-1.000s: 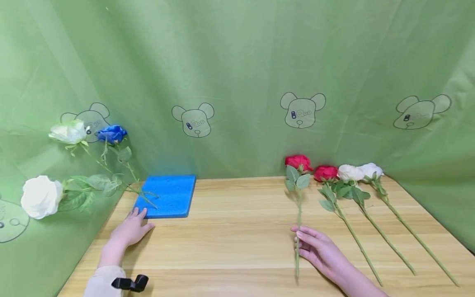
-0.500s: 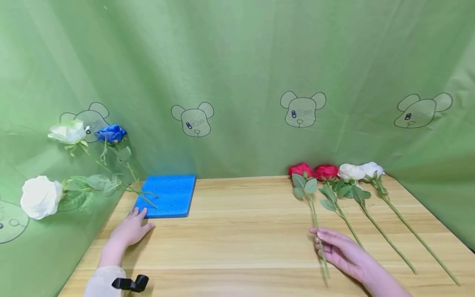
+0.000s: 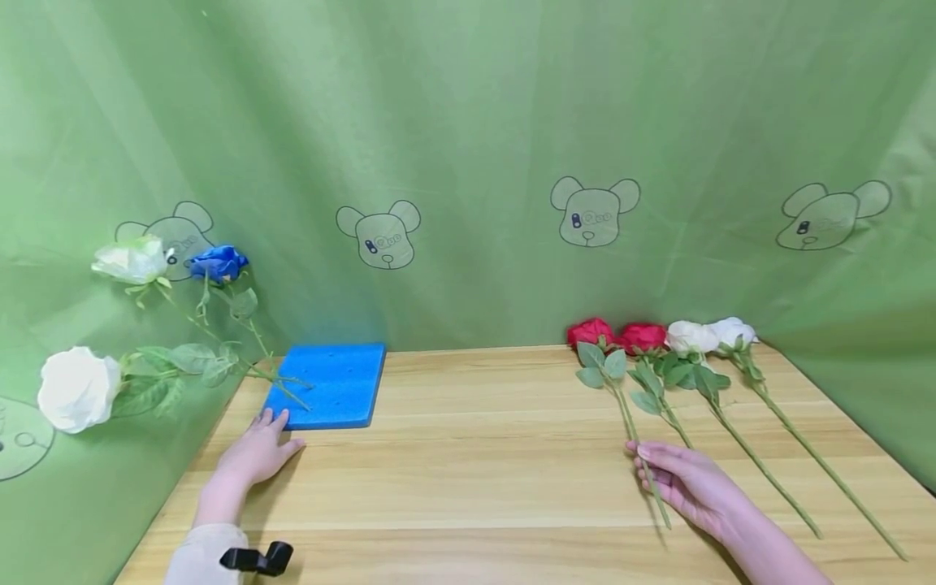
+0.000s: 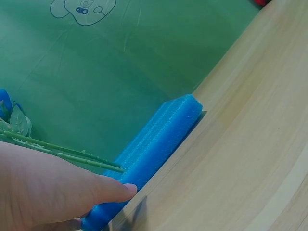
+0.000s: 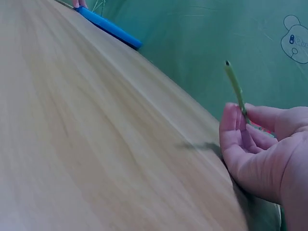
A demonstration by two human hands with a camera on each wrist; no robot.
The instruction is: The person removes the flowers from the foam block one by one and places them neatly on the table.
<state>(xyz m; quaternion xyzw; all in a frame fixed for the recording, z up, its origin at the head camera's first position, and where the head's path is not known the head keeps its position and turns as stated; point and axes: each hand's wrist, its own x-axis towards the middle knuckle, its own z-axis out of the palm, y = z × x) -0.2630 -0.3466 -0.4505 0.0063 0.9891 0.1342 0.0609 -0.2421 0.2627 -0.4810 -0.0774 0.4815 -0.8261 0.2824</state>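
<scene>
In the head view, my right hand (image 3: 695, 489) pinches the stem of a red rose (image 3: 591, 332) between thumb and fingertips. Its bloom is beside a second red rose (image 3: 642, 336) at the table's back edge. The bare lower end of the held stem (image 5: 233, 79) sticks out past my fingers in the right wrist view. At the left, my left hand (image 3: 252, 457) rests with extended fingers on the near left corner of a blue foam pad (image 3: 340, 394). A large white rose (image 3: 79, 388), a pale rose (image 3: 133, 260) and a blue rose (image 3: 219, 264) lean leftward, their stem ends at the foam.
Two whitish roses, one cream (image 3: 690, 338) and one white (image 3: 733, 333), lie at the right with stems toward the near side. A green curtain (image 3: 468, 122) with bear drawings hangs behind the wooden table (image 3: 439, 487). A black clip (image 3: 257, 559) sits by my left sleeve.
My right hand has moved right with the red rose, and its bloom has come down beside the other red one. The stem now slants. My left hand has stayed on the foam pad.
</scene>
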